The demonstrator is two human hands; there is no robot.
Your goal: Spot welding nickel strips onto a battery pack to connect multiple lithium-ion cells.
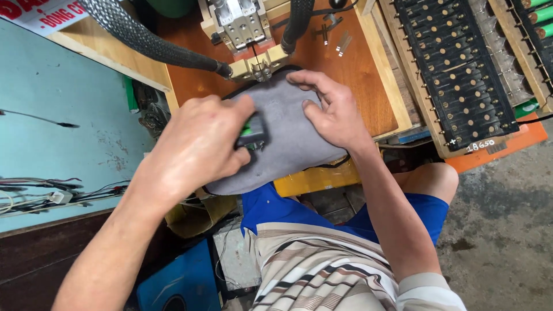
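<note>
My left hand (199,144) grips a small black and green object (252,135) over a grey soft pad (288,141) on the wooden bench. My right hand (331,109) lies flat on the pad's far right part, fingers spread and pressing down. Just beyond the pad stands a metal welding head (253,63) with brass electrode arms, fed by two thick braided cables (144,40). The held object is mostly hidden by my fingers.
A wooden bench top (357,63) carries small metal strips (343,43). Black battery holder racks (461,75) in a wooden frame lie at right. A pale blue surface (57,115) with loose wires (40,196) is at left. A yellow box (311,179) sits under the pad.
</note>
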